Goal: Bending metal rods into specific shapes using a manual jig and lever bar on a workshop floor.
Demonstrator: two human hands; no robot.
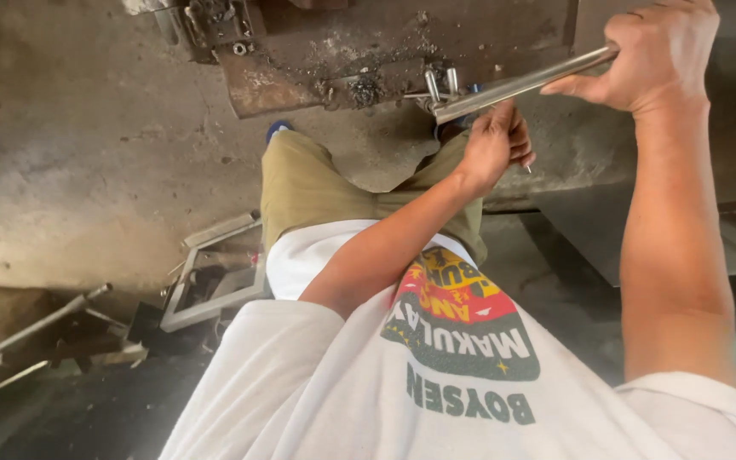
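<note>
Stained concrete workshop floor (87,170) fills the background. Right hand (662,55) grips a shiny metal tube (521,85), far right. Left hand (494,143) curls closed just beneath its near end, beside a rusty steel plate (385,51).

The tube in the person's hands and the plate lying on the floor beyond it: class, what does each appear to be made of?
Tube: probably stainless or polished steel; it is bright, silvery and smooth, gripped by the right hand and the left hand. Plate: likely plain steel, flat, with a dull brown rusty surface and dark debris.
</note>
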